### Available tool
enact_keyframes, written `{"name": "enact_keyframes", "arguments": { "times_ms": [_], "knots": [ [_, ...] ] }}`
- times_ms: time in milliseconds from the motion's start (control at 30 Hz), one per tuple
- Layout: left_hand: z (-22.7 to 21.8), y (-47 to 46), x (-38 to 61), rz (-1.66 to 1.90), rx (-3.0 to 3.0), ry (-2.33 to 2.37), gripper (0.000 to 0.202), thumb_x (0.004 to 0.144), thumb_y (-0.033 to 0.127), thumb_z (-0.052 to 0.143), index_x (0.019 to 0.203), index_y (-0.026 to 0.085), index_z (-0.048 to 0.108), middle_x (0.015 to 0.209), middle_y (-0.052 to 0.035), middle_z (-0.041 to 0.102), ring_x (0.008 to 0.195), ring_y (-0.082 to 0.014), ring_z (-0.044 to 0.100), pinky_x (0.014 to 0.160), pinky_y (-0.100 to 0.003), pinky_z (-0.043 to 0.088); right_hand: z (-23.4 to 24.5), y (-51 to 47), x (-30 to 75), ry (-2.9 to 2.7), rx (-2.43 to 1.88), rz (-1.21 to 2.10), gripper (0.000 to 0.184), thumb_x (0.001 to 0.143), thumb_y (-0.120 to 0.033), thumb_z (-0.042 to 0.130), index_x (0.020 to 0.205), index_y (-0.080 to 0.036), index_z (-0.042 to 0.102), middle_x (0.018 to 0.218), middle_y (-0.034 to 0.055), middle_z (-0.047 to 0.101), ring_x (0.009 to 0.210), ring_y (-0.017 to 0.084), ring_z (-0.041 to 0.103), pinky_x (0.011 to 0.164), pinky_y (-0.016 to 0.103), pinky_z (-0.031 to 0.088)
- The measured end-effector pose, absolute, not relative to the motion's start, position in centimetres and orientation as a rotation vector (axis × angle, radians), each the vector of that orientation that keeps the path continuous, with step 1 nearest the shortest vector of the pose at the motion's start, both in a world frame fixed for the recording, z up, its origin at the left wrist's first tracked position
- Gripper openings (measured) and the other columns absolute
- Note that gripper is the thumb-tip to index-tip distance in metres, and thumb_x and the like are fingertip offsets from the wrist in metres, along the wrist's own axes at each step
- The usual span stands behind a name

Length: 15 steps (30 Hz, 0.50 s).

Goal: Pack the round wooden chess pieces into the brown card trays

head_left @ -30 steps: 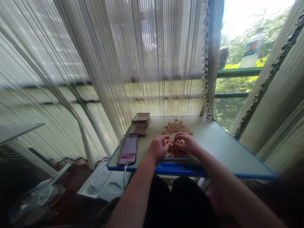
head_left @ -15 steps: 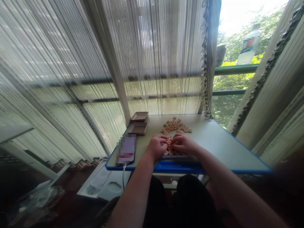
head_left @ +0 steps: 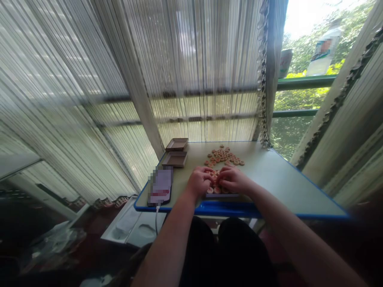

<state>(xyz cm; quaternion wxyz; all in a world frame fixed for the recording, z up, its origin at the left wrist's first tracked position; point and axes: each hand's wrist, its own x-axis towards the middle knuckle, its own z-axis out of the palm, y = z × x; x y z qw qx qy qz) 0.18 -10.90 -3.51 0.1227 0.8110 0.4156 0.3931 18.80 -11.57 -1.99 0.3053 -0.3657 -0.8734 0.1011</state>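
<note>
The left hand (head_left: 200,182) and right hand (head_left: 235,180) are slightly apart, fingers curled over round pieces (head_left: 217,190) in a shallow tray (head_left: 220,195); I cannot tell whether either grips one. The hands hide the tray's sides, leaving its near rim visible. Just beyond them lies a loose pile (head_left: 223,154), its markings too small to read. Left of the left hand, a phone (head_left: 161,185) has its screen partly blurred.

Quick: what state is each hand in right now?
Left hand: curled over round, tan, wooden-looking pieces in a shallow pale-edged tray; grip cannot be told.
Right hand: curled over the same pieces; grip cannot be told.
</note>
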Motion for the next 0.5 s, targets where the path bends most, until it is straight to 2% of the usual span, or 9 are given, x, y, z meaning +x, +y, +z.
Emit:
{"name": "enact_keyframes", "arguments": {
  "times_ms": [267, 500],
  "knots": [
    [-3.19, -11.11, 0.33, 1.176, 2.308, 1.210, 0.028, 0.065, 0.004, 0.051, 0.066, 0.022, 0.072, 0.092, -0.0008, 0.066, 0.095, -0.0174, 0.053, 0.091, -0.031, 0.041, -1.76, -11.80, 18.69, -2.306, -0.959, 0.302, 0.014, 0.075, -0.023, 0.057, 0.077, -0.021, 0.071, 0.077, 0.0037, 0.061, 0.076, 0.016, 0.053, 0.075, 0.032, 0.037],
    [-3.00, -11.32, 0.32, 1.093, 2.318, 1.191, 0.028, 0.064, 0.005, 0.050, 0.060, 0.022, 0.071, 0.094, 0.0002, 0.066, 0.097, -0.0176, 0.052, 0.093, -0.031, 0.040, -1.87, -11.73, 18.75, -2.315, -0.963, 0.270, 0.014, 0.075, -0.025, 0.057, 0.076, -0.021, 0.070, 0.079, 0.0043, 0.062, 0.077, 0.017, 0.053, 0.075, 0.034, 0.037]
  ]
}}
